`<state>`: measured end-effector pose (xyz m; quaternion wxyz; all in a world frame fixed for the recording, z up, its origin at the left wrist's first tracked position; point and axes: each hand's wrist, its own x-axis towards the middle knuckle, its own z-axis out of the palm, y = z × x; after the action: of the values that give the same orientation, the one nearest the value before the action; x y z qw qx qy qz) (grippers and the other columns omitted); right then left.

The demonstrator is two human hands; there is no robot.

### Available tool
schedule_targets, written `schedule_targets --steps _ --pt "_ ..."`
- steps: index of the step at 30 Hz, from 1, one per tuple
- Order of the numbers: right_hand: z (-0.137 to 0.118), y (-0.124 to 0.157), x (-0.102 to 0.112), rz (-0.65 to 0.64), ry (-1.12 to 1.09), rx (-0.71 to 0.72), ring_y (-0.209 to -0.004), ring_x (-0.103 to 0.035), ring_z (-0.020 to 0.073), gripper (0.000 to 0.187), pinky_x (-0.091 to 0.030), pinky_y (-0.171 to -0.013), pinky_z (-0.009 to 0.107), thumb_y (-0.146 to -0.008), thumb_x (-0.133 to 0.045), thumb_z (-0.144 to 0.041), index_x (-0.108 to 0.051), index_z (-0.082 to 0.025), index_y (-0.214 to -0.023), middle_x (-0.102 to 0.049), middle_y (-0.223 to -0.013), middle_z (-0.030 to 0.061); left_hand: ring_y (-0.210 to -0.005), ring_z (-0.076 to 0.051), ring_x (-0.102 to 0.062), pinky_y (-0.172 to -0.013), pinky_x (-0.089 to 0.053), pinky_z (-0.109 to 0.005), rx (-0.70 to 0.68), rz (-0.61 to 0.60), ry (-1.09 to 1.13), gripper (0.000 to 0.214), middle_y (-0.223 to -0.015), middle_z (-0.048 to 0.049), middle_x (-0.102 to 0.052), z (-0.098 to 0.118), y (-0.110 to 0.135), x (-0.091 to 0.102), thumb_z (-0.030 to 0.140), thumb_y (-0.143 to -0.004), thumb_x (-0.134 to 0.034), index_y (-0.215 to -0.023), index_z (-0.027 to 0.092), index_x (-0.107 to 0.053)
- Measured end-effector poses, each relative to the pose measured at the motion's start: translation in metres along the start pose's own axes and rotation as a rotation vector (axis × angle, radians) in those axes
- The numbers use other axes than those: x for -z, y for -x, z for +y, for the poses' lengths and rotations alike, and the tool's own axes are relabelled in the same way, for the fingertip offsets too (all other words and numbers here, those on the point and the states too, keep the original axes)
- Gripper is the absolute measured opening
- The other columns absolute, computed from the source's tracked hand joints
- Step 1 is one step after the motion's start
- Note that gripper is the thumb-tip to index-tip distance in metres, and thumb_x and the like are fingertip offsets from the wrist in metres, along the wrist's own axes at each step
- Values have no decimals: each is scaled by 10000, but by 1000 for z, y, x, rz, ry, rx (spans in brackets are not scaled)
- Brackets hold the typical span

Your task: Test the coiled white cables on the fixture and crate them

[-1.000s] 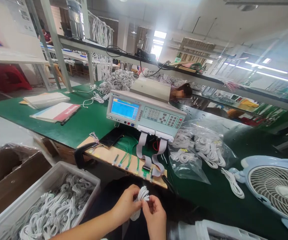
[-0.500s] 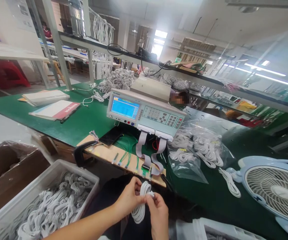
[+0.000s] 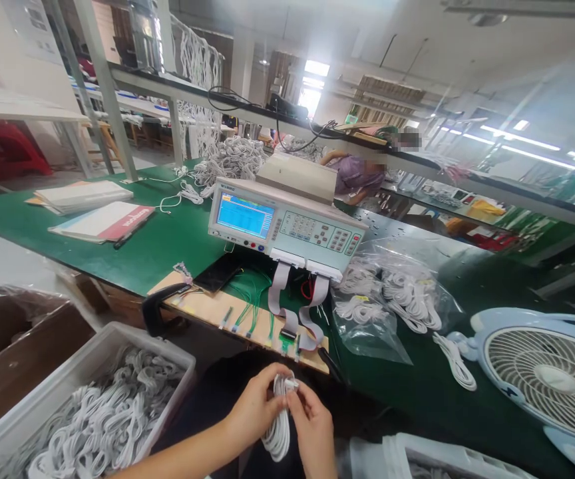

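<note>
A coiled white cable (image 3: 278, 436) hangs between my two hands, in front of the table edge. My left hand (image 3: 260, 402) is closed round the upper part of the coil, thumb pressed on its front. With thumb and fingers, my right hand (image 3: 311, 418) pinches the cable's white connector end (image 3: 291, 384) at the top of the coil. Just beyond my hands lies a wooden board (image 3: 262, 326) with green wires and grey ribbon cables (image 3: 280, 293). The ribbons run up to a tester (image 3: 287, 223) with a lit blue screen.
At left stands a white bin (image 3: 180, 356) of coiled cables, beside a cardboard box (image 3: 22, 359). Bagged cables (image 3: 407, 293), a loose coil (image 3: 456, 362) and a fan (image 3: 552, 376) lie at right. Another bin (image 3: 397, 452) is below. A person (image 3: 362, 174) is behind the tester.
My hands have shifted slightly, and the coil's top now sits deeper between my fingers with the connector against it. Behind the tester, the person has risen further into view.
</note>
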<state>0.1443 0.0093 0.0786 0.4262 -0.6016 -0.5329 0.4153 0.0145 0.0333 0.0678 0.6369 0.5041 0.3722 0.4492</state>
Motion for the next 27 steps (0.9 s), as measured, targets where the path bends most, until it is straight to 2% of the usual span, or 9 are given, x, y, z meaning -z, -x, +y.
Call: schedule_targets --steps 3,7,9,12,14,18,21,24,27 --pt "-5 1 5 -24 98 60 -844 -609 220 309 -493 -750 290 -749 -556 -329 -591 -168 -1010 -659 -959 83 -660 -113 -499 -569 -378 -201 9 37 16 290 -877 -18 -573 -1 -1 2 204 -663 -538 -952 177 -530" --pt "-8 1 10 -67 261 176 -717 -616 179 223 -488 -658 236 -767 -531 -310 -594 -188 -943 -664 -890 64 -672 -130 -499 -600 -378 -215 50 76 -20 268 -763 0 -578 -1 -1 0 266 -678 -531 -931 178 -548" --pt "-4 1 9 -25 318 207 -689 -608 170 187 -471 -638 227 -781 -507 -319 -568 -193 -904 -658 -830 52 -682 -134 -497 -615 -372 -214 23 97 -92 246 -768 -2 -587 0 -2 -1 287 -695 -512 -914 182 -557" --pt "5 -1 5 85 332 178 -660 -594 173 201 -446 -601 229 -791 -480 -344 -501 -187 -915 -642 -735 37 -619 -122 -485 -580 -343 -207 -12 115 -290 196 -753 0 -597 0 -5 0 291 -705 -494 -858 197 -573" --pt "9 -4 2 111 287 136 -600 -569 164 228 -421 -548 227 -796 -465 -359 -476 -178 -934 -619 -658 16 -534 -110 -459 -531 -306 -209 15 126 -435 160 -671 14 -579 -4 -9 2 292 -697 -497 -808 206 -573" --pt "10 -12 1 18 76 0 -444 -427 110 253 -327 -438 211 -797 -459 -382 -508 -158 -905 -479 -498 -53 -489 -118 -436 -503 -262 -223 63 129 -629 93 -554 29 -507 -11 -14 7 288 -695 -486 -727 213 -529" --pt "9 -19 2 -18 -65 -68 -447 -365 90 267 -282 -433 212 -790 -482 -369 -529 -140 -919 -474 -522 -47 -642 -148 -469 -597 -313 -241 -90 135 -706 40 -686 -8 -514 -11 -15 8 212 -693 -449 -720 206 -478" --pt "12 -24 3 -49 -149 -100 -457 -345 82 278 -253 -434 214 -779 -506 -358 -541 -130 -934 -496 -550 -33 -727 -150 -439 -654 -323 -244 -217 123 -661 56 -756 -21 -469 -10 -15 7 146 -683 -419 -701 198 -433" --pt "12 -27 5 -72 -204 -103 -466 -357 80 277 -251 -441 212 -773 -515 -355 -545 -131 -935 -517 -568 -24 -628 -117 -396 -574 -309 -228 -155 144 -503 58 -675 16 -412 -12 -19 7 170 -703 -427 -658 195 -400"
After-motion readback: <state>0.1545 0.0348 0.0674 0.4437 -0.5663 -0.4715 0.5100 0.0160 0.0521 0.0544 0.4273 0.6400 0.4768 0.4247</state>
